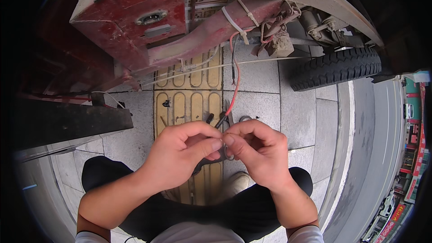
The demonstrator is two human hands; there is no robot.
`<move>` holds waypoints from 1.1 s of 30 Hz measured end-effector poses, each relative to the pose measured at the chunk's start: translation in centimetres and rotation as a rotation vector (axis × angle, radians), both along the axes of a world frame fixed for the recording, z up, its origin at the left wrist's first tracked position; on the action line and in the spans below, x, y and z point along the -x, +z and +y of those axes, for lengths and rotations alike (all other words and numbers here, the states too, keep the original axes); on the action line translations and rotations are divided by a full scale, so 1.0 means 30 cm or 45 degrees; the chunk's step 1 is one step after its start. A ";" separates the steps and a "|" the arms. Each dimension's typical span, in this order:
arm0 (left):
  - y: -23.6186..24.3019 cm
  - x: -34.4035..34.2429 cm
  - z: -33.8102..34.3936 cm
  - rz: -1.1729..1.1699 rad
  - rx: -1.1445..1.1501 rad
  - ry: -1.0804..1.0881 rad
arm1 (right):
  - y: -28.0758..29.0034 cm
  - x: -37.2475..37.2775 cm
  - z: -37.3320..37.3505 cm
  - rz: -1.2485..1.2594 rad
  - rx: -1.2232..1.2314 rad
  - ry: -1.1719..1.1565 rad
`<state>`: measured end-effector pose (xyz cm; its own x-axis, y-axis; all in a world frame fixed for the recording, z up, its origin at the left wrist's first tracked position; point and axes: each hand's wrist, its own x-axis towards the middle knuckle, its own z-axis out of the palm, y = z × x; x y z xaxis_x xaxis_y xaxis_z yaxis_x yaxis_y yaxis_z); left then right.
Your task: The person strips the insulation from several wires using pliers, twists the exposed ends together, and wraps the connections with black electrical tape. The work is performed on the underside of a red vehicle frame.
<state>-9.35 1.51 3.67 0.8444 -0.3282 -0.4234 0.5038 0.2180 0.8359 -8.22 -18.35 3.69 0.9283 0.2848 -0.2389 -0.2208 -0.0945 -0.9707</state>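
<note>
My left hand (186, 153) and my right hand (258, 153) meet in front of me, thumbs and forefingers pinched at the end of a wire. That red wire (237, 78) hangs from the vehicle's frame, and its lower part is black where it reaches my fingertips. The pinched end itself is hidden. Beside it dangles a thinner black wire (233, 60), its frayed end loose above the paving. Scissors (228, 112) lie on the ground just beyond my hands, partly covered by them. A dark object shows beneath my fingers, too hidden to name.
The worn red vehicle body (166, 45) spans the far side, with white cable ties (234, 21) around its frame tube. A black tyre (337, 68) stands at far right. Left is a dark metal step (76, 119). Yellow tactile paving (168, 103) runs between my knees; a road lies rightward.
</note>
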 end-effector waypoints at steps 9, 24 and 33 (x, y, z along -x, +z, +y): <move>-0.042 0.025 -0.004 0.176 0.309 0.155 | -0.032 -0.013 0.024 0.269 -0.381 -0.120; 0.020 0.016 0.012 -0.209 -0.236 0.083 | -0.019 0.017 0.044 0.207 -0.290 -0.066; 0.000 0.005 0.014 -0.059 0.006 0.107 | -0.035 0.016 0.044 0.219 -0.363 -0.111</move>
